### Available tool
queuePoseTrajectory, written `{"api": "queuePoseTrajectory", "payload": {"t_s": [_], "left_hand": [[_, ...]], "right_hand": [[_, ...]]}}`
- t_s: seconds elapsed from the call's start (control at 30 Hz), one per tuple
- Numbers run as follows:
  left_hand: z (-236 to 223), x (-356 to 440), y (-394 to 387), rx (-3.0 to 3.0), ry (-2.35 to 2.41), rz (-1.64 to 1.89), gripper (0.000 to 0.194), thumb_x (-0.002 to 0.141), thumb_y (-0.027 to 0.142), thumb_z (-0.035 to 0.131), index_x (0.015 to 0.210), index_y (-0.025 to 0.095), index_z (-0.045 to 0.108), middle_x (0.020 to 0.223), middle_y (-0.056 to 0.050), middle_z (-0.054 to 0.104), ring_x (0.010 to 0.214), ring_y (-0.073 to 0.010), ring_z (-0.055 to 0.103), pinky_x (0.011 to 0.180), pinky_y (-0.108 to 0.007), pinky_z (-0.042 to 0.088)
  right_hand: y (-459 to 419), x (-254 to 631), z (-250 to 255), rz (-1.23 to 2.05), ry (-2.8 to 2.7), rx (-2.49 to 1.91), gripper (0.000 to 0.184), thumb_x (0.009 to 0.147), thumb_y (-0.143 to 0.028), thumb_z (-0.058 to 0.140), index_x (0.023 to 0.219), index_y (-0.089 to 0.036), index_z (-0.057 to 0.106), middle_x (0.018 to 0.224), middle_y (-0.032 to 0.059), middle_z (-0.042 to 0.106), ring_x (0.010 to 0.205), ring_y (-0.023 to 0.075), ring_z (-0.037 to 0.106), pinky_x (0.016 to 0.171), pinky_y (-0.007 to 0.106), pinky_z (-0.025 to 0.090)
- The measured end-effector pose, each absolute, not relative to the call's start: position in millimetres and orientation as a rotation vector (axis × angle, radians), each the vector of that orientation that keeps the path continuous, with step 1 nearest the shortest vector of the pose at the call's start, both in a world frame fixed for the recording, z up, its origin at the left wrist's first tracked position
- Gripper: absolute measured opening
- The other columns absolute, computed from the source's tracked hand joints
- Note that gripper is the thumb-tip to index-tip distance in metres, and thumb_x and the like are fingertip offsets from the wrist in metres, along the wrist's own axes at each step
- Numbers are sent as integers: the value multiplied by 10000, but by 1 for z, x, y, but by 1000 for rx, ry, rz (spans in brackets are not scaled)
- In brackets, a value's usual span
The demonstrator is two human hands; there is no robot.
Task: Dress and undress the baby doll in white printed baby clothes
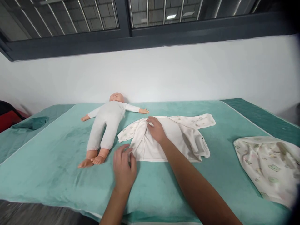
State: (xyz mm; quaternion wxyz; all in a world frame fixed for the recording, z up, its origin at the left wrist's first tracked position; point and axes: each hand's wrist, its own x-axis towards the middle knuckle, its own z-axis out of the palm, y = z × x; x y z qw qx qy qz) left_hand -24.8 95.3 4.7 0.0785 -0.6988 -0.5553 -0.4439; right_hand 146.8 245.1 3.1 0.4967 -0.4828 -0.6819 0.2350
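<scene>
A white baby top (161, 140) lies spread out with its front flaps opened, its patterned sleeves stretched to either side. My right hand (156, 129) reaches across to the upper left part of the top, fingers bent and pinching the fabric there. By the lower left corner of the garment is my left hand (125, 167), its fingers curved and apart, the fingertips beside or just touching the hem. To the left, a baby doll (109, 117) in a white bodysuit lies on its back with its arms out and its bare feet toward me.
Under everything is a teal padded mat (58, 165) on a table. A patterned white cloth (269, 168) lies bunched at the right edge. A red and black item (10, 117) sits at the far left. Behind the mat rises a white wall (187, 75) below a barred window.
</scene>
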Motion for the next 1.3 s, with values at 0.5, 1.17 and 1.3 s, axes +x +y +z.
{"api": "queuePoseTrajectory", "payload": {"t_s": [0.5, 1.17, 1.3], "left_hand": [[8, -22, 77, -2377, -1514, -797, 260, 958, 238, 443, 714, 188, 515, 736, -32, 552, 779, -202, 510, 770, -372, 365], [31, -48, 57, -2457, -1514, -901, 217, 969, 256, 404, 881, 198, 594, 922, -56, 624, 903, -225, 553, 835, -396, 418], [61, -95, 80, -2296, -1638, -1063, 239, 950, 296, 425, 1043, 203, 624, 1114, -87, 622, 1080, -253, 548, 947, -420, 435]], "right_hand": [[119, 154, 10, 225, -2418, -1137, 496, 1007, -357, 329, 1460, -166, 392, 1544, 101, 353, 1447, 220, 270, 1174, 428, 214], [29, 268, 35, 292, -2450, -1783, 636, 958, -462, 430, 1496, -131, 353, 1577, 142, 227, 1464, 310, 194, 1171, 492, 262], [43, 241, 79, 590, -2520, -1663, 723, 946, -572, 374, 1522, -144, 292, 1585, 106, 234, 1464, 292, 213, 1172, 454, 273]]}}
